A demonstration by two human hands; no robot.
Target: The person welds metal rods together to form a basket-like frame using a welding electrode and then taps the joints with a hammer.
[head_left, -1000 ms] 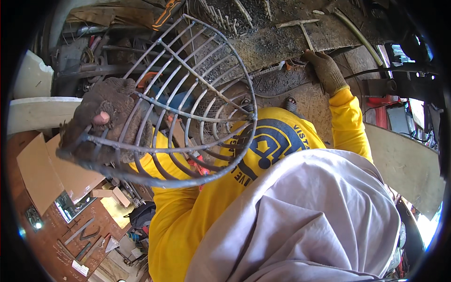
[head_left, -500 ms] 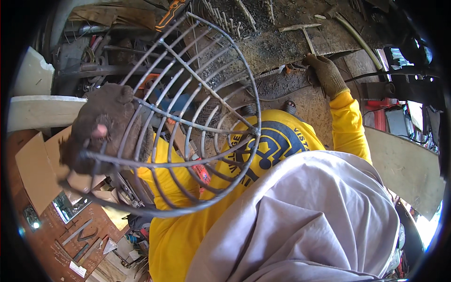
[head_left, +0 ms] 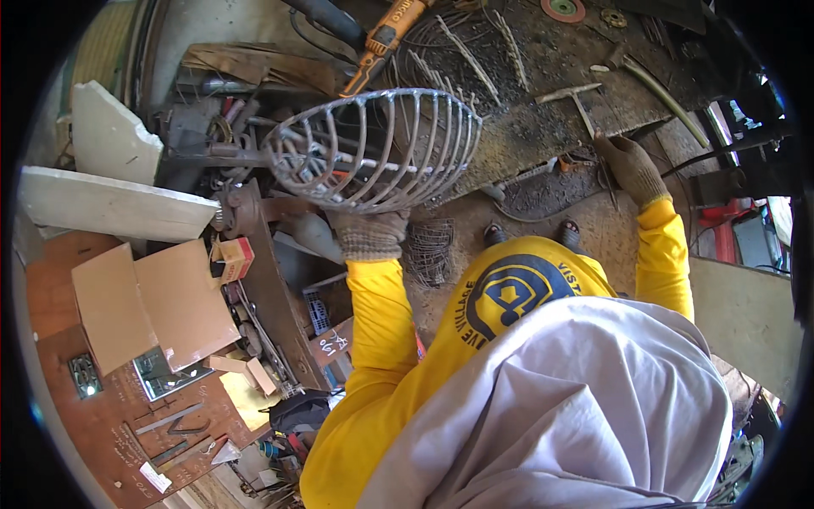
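My left hand (head_left: pixel 370 229), in a brown knit glove, is at the near lower rim of a curved metal-rod basket (head_left: pixel 386 157) and grips it there; its fingers are partly hidden behind the bars. The basket lies tilted on its side over the left end of the workbench, its welded ribs facing me. To the right, my gloved right hand (head_left: pixel 632 168) is closed round the handle of a chipping hammer (head_left: pixel 580 109) at the bench's front edge. The hammer's head points away from me.
An orange power tool (head_left: pixel 386 44) lies behind the basket. Welded rod pieces (head_left: pixel 471 61), a bent pipe (head_left: pixel 668 100) and a grinding disc (head_left: pixel 563 9) are on the dirty workbench (head_left: pixel 509 127). At left are white boards (head_left: pixel 119 199), an opened cardboard box (head_left: pixel 182 301) and a brown table (head_left: pixel 102 424).
The basket has gone from raised close before me to lower and farther off over the bench, turned onto its side. My left arm has reached forward. My right hand keeps the hammer; the whole view has shifted.
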